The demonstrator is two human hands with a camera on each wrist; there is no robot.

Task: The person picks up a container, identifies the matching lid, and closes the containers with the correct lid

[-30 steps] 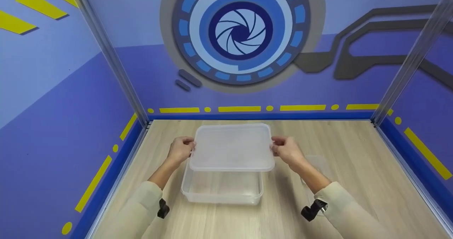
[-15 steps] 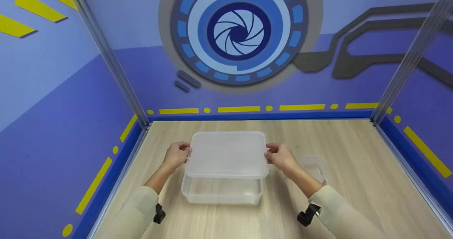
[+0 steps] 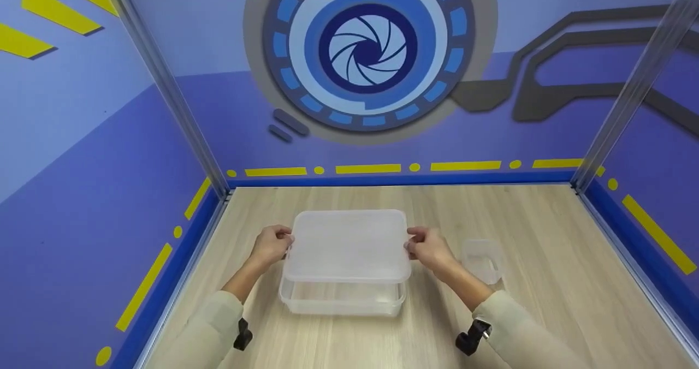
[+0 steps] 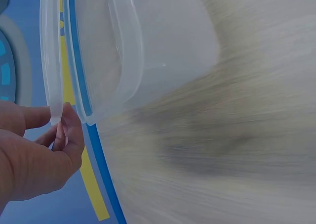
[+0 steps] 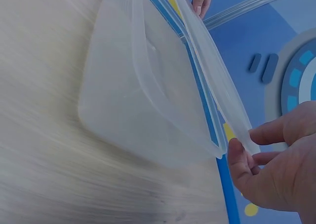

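A frosted, clear plastic lid (image 3: 347, 246) with rounded corners is held level between both hands in the head view. My left hand (image 3: 271, 247) pinches its left edge, thumb and fingers on either side of the rim. On the opposite edge my right hand (image 3: 431, 247) pinches it the same way. Below the lid sits a rectangular clear plastic container (image 3: 344, 307) on the table, its front wall showing and its back part hidden. In both wrist views a gap shows between the lid (image 4: 52, 51) and the container's rim (image 5: 163, 108).
To the right, beside my right forearm, a small clear plastic container (image 3: 483, 261) rests on the wooden table (image 3: 562, 281). Blue printed walls (image 3: 218, 123) with metal corner posts enclose the table at the back and sides.
Both hands have brought the lid toward me and down, and it now covers more of the container in the head view. The container has stayed in place.
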